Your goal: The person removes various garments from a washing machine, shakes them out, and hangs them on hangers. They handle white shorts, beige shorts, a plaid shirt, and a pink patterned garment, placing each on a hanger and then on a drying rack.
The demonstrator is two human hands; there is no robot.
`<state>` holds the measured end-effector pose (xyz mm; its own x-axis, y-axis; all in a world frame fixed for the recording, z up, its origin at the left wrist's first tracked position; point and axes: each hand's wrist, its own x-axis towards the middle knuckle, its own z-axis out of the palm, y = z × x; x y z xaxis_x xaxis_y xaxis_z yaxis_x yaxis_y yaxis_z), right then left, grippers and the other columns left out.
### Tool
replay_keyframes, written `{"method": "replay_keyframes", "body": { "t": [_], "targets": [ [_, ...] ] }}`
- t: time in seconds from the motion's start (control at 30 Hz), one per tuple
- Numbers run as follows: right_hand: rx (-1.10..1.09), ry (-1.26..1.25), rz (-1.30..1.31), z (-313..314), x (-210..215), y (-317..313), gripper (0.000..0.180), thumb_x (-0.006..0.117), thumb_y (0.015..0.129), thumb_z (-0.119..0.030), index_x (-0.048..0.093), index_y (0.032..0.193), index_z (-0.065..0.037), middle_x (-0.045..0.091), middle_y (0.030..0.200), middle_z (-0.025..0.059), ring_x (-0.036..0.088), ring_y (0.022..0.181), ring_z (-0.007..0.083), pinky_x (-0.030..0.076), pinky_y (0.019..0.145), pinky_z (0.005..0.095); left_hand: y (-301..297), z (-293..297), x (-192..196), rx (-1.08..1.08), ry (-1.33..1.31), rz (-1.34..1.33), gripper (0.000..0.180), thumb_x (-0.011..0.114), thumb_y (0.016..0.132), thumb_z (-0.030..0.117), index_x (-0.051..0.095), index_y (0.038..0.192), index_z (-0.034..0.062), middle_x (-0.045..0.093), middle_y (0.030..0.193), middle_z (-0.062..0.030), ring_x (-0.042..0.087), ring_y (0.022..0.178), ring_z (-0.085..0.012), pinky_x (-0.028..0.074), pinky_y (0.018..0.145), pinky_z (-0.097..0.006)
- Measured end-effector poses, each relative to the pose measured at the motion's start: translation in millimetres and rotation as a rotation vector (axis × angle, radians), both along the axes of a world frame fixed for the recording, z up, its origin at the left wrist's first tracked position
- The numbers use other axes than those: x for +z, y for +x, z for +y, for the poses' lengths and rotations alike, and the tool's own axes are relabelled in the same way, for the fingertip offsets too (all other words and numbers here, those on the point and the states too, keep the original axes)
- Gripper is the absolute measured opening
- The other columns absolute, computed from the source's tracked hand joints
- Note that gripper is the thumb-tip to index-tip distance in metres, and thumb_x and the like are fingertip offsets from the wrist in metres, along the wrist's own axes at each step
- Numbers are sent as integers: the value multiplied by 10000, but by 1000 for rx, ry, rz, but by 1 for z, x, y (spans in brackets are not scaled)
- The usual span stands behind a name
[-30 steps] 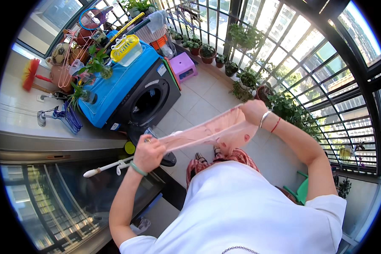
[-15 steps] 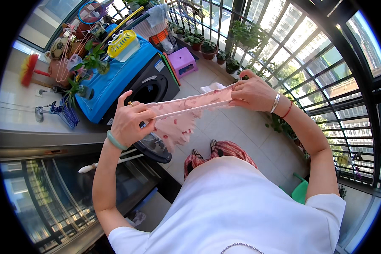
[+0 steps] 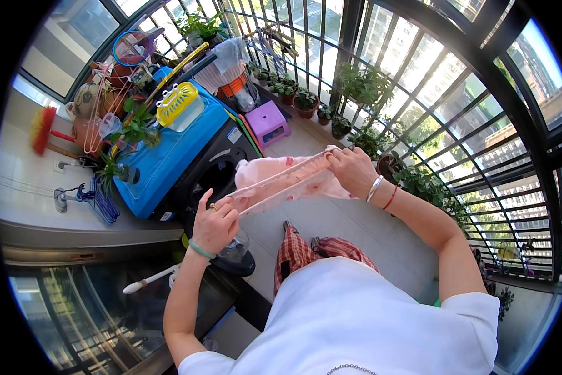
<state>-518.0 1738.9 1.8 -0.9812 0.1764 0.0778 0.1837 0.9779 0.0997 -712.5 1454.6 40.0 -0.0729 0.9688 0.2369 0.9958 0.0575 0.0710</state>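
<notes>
A thin pink garment (image 3: 281,182) with small red prints and a gathered, elastic-looking waistband hangs in the air between my two hands. My left hand (image 3: 216,224) pinches one end of the band, its index finger lifted. At the other end, my right hand (image 3: 352,171) grips the band with closed fingers. The edge runs slantwise, higher at the right. The cloth billows outward beyond the band, toward the front-loading washing machine (image 3: 231,152). Its round door (image 3: 238,263) stands swung out below my left hand.
A blue cover (image 3: 168,164) lies over the machine, bearing a yellow basket (image 3: 176,105) and plants. Beyond it is a purple stool (image 3: 267,124). Potted plants (image 3: 306,102) line the barred window. Blue hangers (image 3: 100,201) hang at the left wall, above a white-tipped pole (image 3: 146,281).
Both hands have come closer together, so the band is less stretched. The left moved right and down, the right moved left and down. The cloth has swung up and outward.
</notes>
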Motion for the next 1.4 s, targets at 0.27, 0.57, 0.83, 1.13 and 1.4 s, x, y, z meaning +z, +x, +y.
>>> {"method": "replay_keyframes", "body": {
  "t": [0.27,0.57,0.83,1.13,1.4],
  "targets": [
    [156,-153,35,49,-11,-87,251,605,867,-305,629,730,-96,614,758,14,569,823,198,403,733,346,-66,50,-44,302,120,-552,80,659,784,100,606,798,41,588,685,-66,580,636,-230,460,576,-319],
    [231,-733,306,49,-15,-200,103,648,846,-223,631,810,-129,581,775,22,555,798,217,444,709,348,-108,162,-76,350,190,-1244,296,741,809,223,610,987,28,643,806,-88,622,734,-183,485,649,-300],
    [89,-1029,381,95,-19,-273,97,683,836,-196,668,860,-103,603,799,54,572,791,252,476,691,359,-185,227,-80,395,127,-1152,281,748,792,243,631,961,52,647,795,-146,631,699,-276,487,631,-354],
    [-383,-1531,388,217,-108,-378,213,624,913,-188,690,958,9,696,805,61,639,709,101,510,637,239,-238,318,-108,574,151,-1293,239,729,816,234,643,912,33,623,699,-117,583,609,-202,461,595,-314],
    [-625,-1269,339,361,-213,-508,205,588,911,-182,696,974,-19,697,798,112,667,665,181,526,625,293,-278,400,-129,688,102,-1353,230,744,800,191,640,914,20,637,725,-99,578,619,-173,458,596,-302]
  ]
}}
